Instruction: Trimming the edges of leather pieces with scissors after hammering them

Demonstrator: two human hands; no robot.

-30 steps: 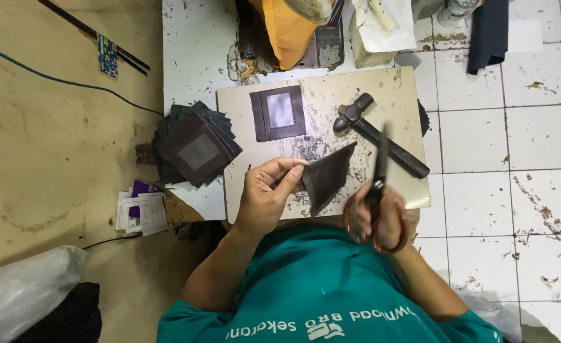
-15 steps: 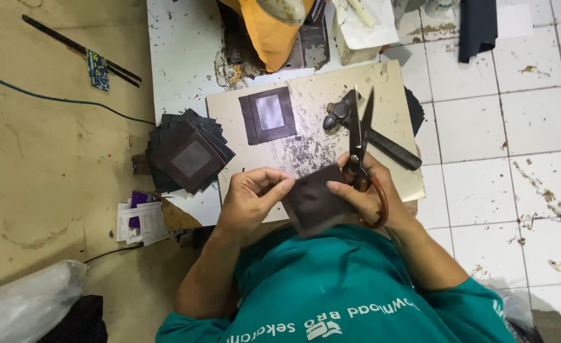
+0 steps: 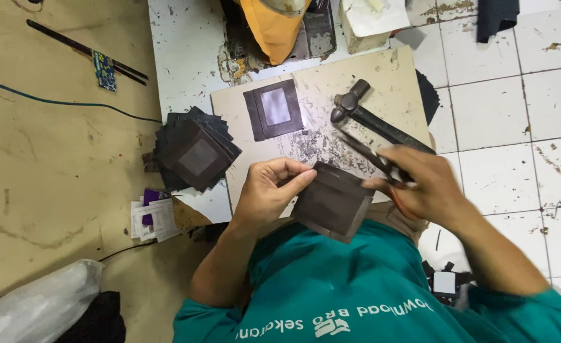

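Dark brown leather fills the middle of the head view: the left hand point(image 3: 269, 190) pinches one corner of a dark leather piece point(image 3: 332, 202), fingers clamped on it, holding it above the lap, just off the near edge of the beige board point(image 3: 369, 82). The right hand point(image 3: 423, 184) has its grip closed around the handles of the scissors point(image 3: 372, 157), blades pointing up and left, their tips just beside the top right edge of that piece.

Risk, as I judge it: the blades sit close to the left fingertips, so a slip could nick them. The piece is held by one corner only, so it may twist and the cut wander. The right hand is blurred, so how far the blades gape I cannot tell.

Now the count. One hammer point(image 3: 357, 109) lies on the board, head to the upper left, just beyond the scissors. One dark frame with a pale window point(image 3: 274, 109) lies flat on the board. One fanned stack of similar dark pieces point(image 3: 195, 151) sits left of the board on the white worktop point(image 3: 185, 51); its number I cannot make out. One pair of scissors, one piece in hand. One small pile of printed cards point(image 3: 153, 219) lies below the stack.
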